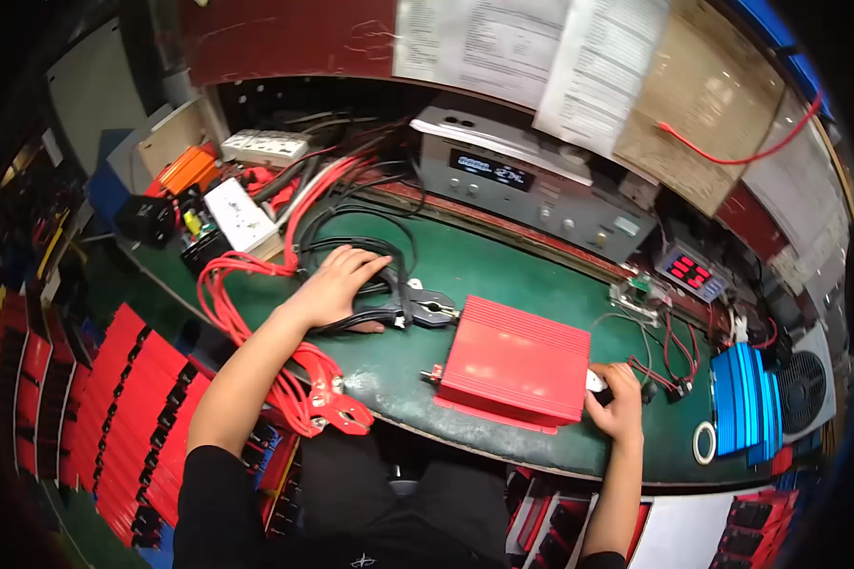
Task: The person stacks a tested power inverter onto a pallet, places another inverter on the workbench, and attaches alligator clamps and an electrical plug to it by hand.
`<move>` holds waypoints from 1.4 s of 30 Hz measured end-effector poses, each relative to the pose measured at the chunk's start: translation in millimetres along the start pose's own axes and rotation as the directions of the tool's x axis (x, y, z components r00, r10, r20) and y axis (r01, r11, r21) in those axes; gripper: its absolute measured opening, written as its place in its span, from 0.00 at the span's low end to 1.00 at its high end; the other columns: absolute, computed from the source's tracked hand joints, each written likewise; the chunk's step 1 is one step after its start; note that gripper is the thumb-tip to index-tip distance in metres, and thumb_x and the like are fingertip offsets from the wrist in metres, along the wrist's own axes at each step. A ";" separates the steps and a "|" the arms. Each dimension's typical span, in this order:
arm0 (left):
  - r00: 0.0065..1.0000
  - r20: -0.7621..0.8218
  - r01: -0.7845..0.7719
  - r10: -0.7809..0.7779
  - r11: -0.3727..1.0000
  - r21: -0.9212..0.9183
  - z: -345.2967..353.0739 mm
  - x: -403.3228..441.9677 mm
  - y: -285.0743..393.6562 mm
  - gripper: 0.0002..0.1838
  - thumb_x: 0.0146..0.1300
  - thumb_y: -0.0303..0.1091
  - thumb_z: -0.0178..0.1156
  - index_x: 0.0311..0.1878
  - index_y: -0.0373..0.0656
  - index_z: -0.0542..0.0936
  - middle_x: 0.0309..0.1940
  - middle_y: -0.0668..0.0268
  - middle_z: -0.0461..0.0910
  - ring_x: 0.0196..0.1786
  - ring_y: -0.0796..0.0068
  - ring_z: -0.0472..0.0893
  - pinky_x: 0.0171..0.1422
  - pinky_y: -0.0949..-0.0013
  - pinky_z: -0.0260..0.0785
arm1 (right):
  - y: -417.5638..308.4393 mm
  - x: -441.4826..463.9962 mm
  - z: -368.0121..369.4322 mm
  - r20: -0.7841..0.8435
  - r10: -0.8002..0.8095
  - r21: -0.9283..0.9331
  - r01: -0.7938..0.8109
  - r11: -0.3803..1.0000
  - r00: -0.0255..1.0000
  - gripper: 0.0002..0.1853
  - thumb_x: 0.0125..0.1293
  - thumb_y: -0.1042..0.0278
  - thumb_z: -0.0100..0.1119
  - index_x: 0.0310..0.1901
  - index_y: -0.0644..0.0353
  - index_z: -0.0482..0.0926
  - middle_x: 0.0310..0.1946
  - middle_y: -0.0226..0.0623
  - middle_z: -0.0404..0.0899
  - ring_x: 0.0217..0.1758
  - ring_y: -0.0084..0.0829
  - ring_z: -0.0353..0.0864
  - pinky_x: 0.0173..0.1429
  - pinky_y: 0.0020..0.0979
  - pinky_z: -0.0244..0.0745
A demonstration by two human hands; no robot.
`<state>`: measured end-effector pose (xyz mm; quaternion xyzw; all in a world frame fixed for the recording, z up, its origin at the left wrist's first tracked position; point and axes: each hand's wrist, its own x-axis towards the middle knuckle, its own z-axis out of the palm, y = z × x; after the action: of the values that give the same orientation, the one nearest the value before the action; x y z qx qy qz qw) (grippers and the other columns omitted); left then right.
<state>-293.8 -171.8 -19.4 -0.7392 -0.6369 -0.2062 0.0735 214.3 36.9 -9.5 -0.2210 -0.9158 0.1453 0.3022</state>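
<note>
My left hand (337,289) is curled over the handles of a black battery clamp (432,307) and its black cable (365,211). The clamp's jaws point at a terminal on the left end of a red ribbed metal box (517,360), lying on the bench. At the box's right end, my right hand (619,400) has its fingers closed around a small white and black plug-like piece (595,381). A red battery clamp (343,408) lies near the front edge, left of the box, on its red cable (223,294).
Behind the box stands a grey instrument (541,194) with a lit display. A small meter with red digits (690,270) is at the back right. Blue finned housings (745,403) and a fan (805,384) stand right. A white power strip (266,145) lies back left; red housings (128,417) are stacked below.
</note>
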 end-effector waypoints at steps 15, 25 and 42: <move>0.983 -0.177 -0.060 0.046 0.995 -0.074 36.9 -5.1 -26.8 0.66 0.39 0.80 0.79 0.75 0.40 0.77 0.65 0.51 0.80 0.73 0.46 0.76 0.86 0.42 0.56 | 79.7 -26.5 2.2 0.218 -0.007 -0.011 0.009 1.000 0.976 0.26 0.80 0.68 0.64 0.72 0.76 0.75 0.55 0.52 0.85 0.53 0.39 0.88 0.58 0.35 0.87; 0.986 -0.164 -0.047 0.033 0.996 -0.080 41.5 -7.4 -28.8 0.66 0.40 0.79 0.80 0.77 0.40 0.76 0.67 0.51 0.80 0.74 0.45 0.75 0.87 0.40 0.53 | 37.7 -12.7 -4.4 0.142 -0.045 -0.192 0.072 0.979 0.989 0.20 0.77 0.63 0.70 0.61 0.70 0.86 0.46 0.53 0.89 0.45 0.43 0.91 0.53 0.38 0.89; 0.974 -0.209 -0.104 0.092 0.994 -0.046 35.2 -7.2 -25.3 0.65 0.40 0.76 0.80 0.74 0.36 0.77 0.64 0.51 0.80 0.71 0.48 0.77 0.82 0.45 0.58 | 24.7 -12.4 3.0 0.056 0.079 -0.198 -0.067 0.978 0.995 0.22 0.81 0.56 0.64 0.64 0.66 0.87 0.47 0.54 0.90 0.45 0.44 0.90 0.52 0.37 0.87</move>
<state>-311.7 -160.8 -58.1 -0.7461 -0.5825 -0.2960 0.1282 229.1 51.6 -27.9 -0.2783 -0.9261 0.0724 0.2443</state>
